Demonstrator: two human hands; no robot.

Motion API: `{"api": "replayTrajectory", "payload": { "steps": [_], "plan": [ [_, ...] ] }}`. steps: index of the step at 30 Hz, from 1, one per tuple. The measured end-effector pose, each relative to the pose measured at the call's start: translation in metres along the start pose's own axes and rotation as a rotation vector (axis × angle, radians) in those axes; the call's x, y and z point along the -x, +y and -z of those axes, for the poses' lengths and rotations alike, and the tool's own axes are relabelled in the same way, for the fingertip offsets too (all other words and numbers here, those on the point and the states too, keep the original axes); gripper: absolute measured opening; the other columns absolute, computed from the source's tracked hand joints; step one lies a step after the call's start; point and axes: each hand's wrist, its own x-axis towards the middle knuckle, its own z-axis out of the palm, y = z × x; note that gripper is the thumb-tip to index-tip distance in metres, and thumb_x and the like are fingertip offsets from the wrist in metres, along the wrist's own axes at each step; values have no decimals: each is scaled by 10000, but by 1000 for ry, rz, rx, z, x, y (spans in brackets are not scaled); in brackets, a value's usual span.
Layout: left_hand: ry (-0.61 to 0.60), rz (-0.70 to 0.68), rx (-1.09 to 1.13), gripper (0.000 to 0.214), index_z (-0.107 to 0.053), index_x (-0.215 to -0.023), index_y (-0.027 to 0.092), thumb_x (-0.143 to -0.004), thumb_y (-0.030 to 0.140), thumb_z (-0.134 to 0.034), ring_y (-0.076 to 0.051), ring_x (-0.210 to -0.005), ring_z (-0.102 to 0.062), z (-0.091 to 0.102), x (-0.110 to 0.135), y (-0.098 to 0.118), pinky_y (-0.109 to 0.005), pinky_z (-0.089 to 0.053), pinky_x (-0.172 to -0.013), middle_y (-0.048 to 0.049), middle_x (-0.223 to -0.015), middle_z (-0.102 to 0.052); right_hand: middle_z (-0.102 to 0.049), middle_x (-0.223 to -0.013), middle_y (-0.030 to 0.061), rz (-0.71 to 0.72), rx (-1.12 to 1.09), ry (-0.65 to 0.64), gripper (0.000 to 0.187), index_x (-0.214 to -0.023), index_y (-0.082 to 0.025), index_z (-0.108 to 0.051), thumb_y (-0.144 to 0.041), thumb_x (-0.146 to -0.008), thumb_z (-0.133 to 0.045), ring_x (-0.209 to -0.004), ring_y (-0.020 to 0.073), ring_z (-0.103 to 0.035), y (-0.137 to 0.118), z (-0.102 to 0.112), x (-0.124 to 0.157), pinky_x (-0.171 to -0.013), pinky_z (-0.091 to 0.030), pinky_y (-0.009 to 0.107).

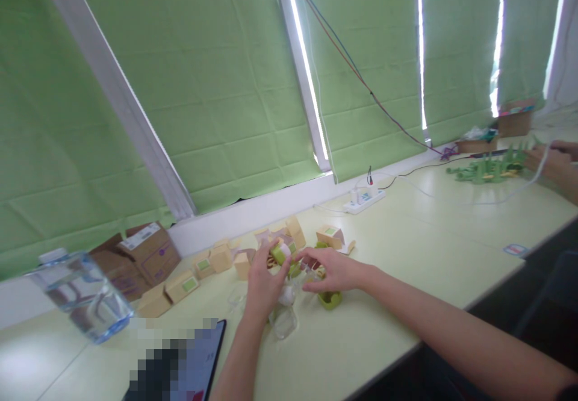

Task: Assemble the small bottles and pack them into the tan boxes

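Note:
Over the table, my left hand (263,283) grips a small green-and-white case (280,253) between thumb and fingers. Just right of it, my right hand (333,268) is curved with its thumb and fingers apart. Clear plastic pieces (310,276) lie under and between those fingers; I make out no firm hold on them. Below the right hand rests an olive-green, cup-shaped piece (330,300). A clear plastic lid or box (284,321) lies near my left wrist, with a white rounded piece (286,294) above it. More green parts are partly hidden behind my fingers.
Several small cream cartons (183,285) line the back, one opened carton (331,236) at right. A brown cardboard box (151,250), water jug (88,295) and tablet or phone (198,359) stand left. A power strip (365,199) lies behind. Another person's hands (553,157) work beside green pieces (490,167).

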Motion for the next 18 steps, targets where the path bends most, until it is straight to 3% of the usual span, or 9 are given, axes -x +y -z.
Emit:
{"api": "replayTrajectory", "payload": {
  "steps": [5, 10, 18],
  "plan": [
    [-41, 137, 348, 495, -512, -1178, 217, -762, 372, -732, -187, -842, -685, -1, -3, 1, -323, -551, -748, -65, -1026, -680, -688, -1014, 64, -83, 17, 159, 573, -1256, -221, -538, -413, -753, -735, -891, 203, -654, 6, -2, -2, -797, -522, 331],
    [-105, 166, 535, 521, -551, -1149, 202, -701, 323, -789, -189, -883, -686, -1, -5, 0, -320, -547, -791, -74, -1068, -689, -691, -1034, 59, -110, 9, 319, 507, -1199, -214, -578, -384, -750, -742, -900, 199, -649, 11, -2, -5, -782, -528, 325],
    [-260, 197, 585, 557, -616, -1197, 202, -677, 264, -807, -211, -945, -677, -3, -2, -4, -323, -540, -829, -79, -1114, -699, -707, -1098, 65, -21, 7, 308, 499, -1206, -211, -649, -404, -754, -742, -886, 195, -656, 12, -2, -5, -782, -535, 326]
  ]
}}
